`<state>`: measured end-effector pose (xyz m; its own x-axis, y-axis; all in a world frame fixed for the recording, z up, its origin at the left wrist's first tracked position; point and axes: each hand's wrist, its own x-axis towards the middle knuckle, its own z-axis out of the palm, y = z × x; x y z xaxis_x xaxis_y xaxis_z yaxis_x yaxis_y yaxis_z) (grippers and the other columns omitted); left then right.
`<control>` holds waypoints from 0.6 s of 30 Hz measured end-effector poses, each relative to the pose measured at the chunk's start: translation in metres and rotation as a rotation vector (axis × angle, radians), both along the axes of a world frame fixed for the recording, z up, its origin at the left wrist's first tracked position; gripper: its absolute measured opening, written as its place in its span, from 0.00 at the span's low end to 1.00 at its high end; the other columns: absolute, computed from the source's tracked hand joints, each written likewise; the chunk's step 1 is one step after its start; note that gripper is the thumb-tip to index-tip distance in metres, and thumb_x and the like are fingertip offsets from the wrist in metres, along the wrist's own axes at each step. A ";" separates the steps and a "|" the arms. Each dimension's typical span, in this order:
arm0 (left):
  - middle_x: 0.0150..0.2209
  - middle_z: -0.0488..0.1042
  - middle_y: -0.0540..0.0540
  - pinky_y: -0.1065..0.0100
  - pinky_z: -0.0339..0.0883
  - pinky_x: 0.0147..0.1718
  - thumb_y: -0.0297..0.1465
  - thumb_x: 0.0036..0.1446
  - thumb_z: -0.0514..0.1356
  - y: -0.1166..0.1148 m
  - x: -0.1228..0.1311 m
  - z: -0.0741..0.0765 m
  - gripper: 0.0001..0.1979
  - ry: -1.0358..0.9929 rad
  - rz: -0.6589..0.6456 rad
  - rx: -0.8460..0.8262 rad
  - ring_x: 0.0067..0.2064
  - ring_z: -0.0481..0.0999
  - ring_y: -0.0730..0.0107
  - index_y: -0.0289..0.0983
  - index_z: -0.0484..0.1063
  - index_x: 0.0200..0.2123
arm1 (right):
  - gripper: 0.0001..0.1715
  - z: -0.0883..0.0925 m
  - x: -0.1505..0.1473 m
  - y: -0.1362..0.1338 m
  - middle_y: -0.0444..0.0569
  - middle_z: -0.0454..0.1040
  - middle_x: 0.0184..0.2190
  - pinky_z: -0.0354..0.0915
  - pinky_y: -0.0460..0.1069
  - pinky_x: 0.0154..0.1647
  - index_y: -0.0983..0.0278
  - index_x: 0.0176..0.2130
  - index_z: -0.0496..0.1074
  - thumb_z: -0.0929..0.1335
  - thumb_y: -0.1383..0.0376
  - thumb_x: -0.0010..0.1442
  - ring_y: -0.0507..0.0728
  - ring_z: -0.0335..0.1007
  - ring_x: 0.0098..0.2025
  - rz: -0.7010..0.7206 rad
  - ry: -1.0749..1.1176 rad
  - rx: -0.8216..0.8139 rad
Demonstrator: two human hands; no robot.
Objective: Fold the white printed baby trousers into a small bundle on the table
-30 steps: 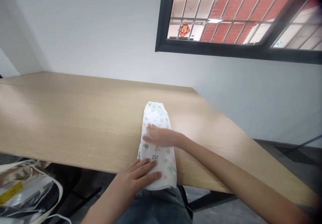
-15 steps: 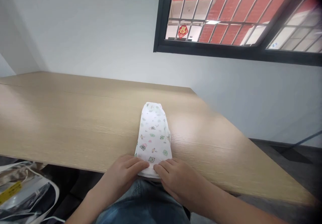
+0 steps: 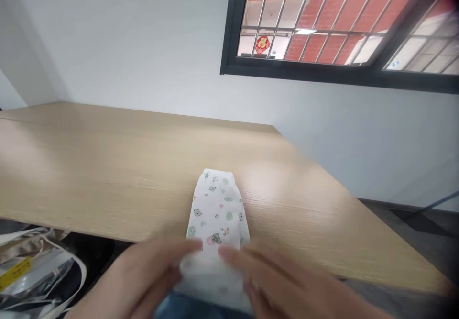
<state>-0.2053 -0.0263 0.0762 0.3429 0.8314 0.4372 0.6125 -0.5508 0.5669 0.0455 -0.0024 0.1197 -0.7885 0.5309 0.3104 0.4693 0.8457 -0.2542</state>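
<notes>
Folded cloth (image 3: 217, 209) | near end between left hand (image 3: 150, 271), right hand (image 3: 272, 280) | grip unclear, blurred

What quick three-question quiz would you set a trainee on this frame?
1. True or false: the printed cloth lies on the floor.
2. Where on the cloth are the left hand and right hand? A: its far end. B: its near end, at the edge of the wooden table. C: off it altogether.
3. Fill in: the silver bag sits low on the person's ____ side.
Key: 1 false, it lies on the wooden table; 2 B, though blur hides each grip; 3 left.
</notes>
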 end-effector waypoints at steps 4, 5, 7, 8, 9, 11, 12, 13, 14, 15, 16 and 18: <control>0.46 0.74 0.49 0.67 0.67 0.44 0.34 0.63 0.47 0.078 0.024 0.026 0.14 0.053 0.089 -0.067 0.45 0.73 0.66 0.42 0.68 0.48 | 0.22 0.010 -0.007 0.073 0.51 0.70 0.41 0.66 0.50 0.41 0.62 0.53 0.63 0.57 0.70 0.61 0.57 0.67 0.41 -0.107 0.111 -0.003; 0.44 0.74 0.48 0.68 0.66 0.43 0.32 0.64 0.45 0.101 0.031 0.029 0.14 0.118 0.097 -0.082 0.43 0.73 0.67 0.39 0.69 0.45 | 0.22 0.007 -0.008 0.095 0.52 0.69 0.41 0.65 0.51 0.43 0.63 0.52 0.65 0.57 0.71 0.60 0.57 0.66 0.43 -0.131 0.100 -0.020; 0.39 0.75 0.46 0.67 0.67 0.40 0.28 0.64 0.43 0.142 0.041 0.025 0.15 0.235 0.148 -0.111 0.40 0.73 0.68 0.35 0.70 0.41 | 0.22 -0.003 -0.011 0.137 0.53 0.70 0.41 0.63 0.52 0.45 0.65 0.49 0.68 0.56 0.73 0.59 0.58 0.65 0.45 -0.173 0.077 -0.057; 0.39 0.74 0.45 0.65 0.67 0.41 0.27 0.64 0.44 0.160 0.044 0.020 0.15 0.261 0.165 -0.122 0.40 0.73 0.68 0.34 0.69 0.42 | 0.22 -0.010 -0.013 0.156 0.52 0.70 0.41 0.62 0.52 0.46 0.65 0.48 0.69 0.56 0.73 0.58 0.58 0.64 0.46 -0.184 0.059 -0.087; 0.39 0.74 0.44 0.64 0.67 0.40 0.28 0.64 0.46 0.176 0.046 0.013 0.13 0.287 0.184 -0.137 0.40 0.73 0.67 0.33 0.69 0.42 | 0.22 -0.017 -0.015 0.172 0.52 0.71 0.41 0.61 0.51 0.46 0.65 0.46 0.70 0.56 0.74 0.58 0.58 0.64 0.46 -0.196 0.040 -0.111; 0.41 0.72 0.44 0.61 0.68 0.40 0.32 0.63 0.51 0.200 0.047 -0.002 0.11 0.334 0.212 -0.171 0.41 0.73 0.67 0.33 0.68 0.43 | 0.21 -0.031 -0.019 0.197 0.51 0.72 0.41 0.61 0.50 0.45 0.65 0.43 0.71 0.56 0.75 0.57 0.57 0.65 0.46 -0.225 -0.016 -0.147; 0.42 0.71 0.44 0.60 0.69 0.40 0.34 0.62 0.54 0.209 0.046 -0.010 0.12 0.361 0.221 -0.191 0.41 0.73 0.67 0.33 0.68 0.44 | 0.21 -0.038 -0.022 0.206 0.51 0.72 0.41 0.61 0.49 0.45 0.65 0.42 0.72 0.56 0.76 0.57 0.57 0.65 0.45 -0.240 -0.044 -0.155; 0.43 0.70 0.44 0.60 0.69 0.40 0.35 0.61 0.55 0.216 0.044 -0.016 0.13 0.387 0.224 -0.209 0.41 0.72 0.67 0.33 0.67 0.45 | 0.21 -0.043 -0.024 0.213 0.51 0.73 0.41 0.62 0.49 0.44 0.66 0.41 0.72 0.56 0.76 0.57 0.57 0.66 0.45 -0.252 -0.071 -0.159; 0.44 0.70 0.44 0.60 0.69 0.40 0.36 0.60 0.56 0.220 0.043 -0.022 0.14 0.410 0.225 -0.223 0.41 0.72 0.67 0.34 0.67 0.46 | 0.21 -0.048 -0.026 0.218 0.52 0.73 0.42 0.62 0.48 0.44 0.66 0.41 0.72 0.55 0.76 0.58 0.57 0.66 0.45 -0.261 -0.093 -0.159; 0.45 0.70 0.43 0.60 0.69 0.40 0.36 0.60 0.55 0.223 0.041 -0.026 0.14 0.430 0.226 -0.231 0.42 0.72 0.66 0.34 0.67 0.46 | 0.20 -0.052 -0.027 0.221 0.52 0.73 0.42 0.62 0.48 0.45 0.67 0.41 0.72 0.55 0.76 0.58 0.56 0.66 0.45 -0.265 -0.110 -0.158; 0.45 0.69 0.43 0.59 0.69 0.40 0.35 0.61 0.55 0.224 0.039 -0.029 0.14 0.445 0.231 -0.231 0.42 0.72 0.66 0.34 0.67 0.46 | 0.20 -0.055 -0.028 0.223 0.52 0.73 0.42 0.61 0.48 0.45 0.67 0.41 0.72 0.55 0.75 0.59 0.56 0.66 0.45 -0.270 -0.122 -0.155; 0.46 0.69 0.43 0.57 0.68 0.42 0.36 0.60 0.56 0.222 0.036 -0.033 0.15 0.461 0.258 -0.211 0.44 0.71 0.65 0.35 0.66 0.47 | 0.20 -0.059 -0.028 0.222 0.54 0.72 0.44 0.61 0.51 0.48 0.67 0.44 0.71 0.55 0.74 0.62 0.58 0.65 0.47 -0.303 -0.143 -0.133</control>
<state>-0.1689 0.1955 0.0436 0.2330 0.9668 0.1054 0.9225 -0.2540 0.2908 0.0178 0.2194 0.0608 -0.6193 0.7757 0.1212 0.7325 0.6265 -0.2663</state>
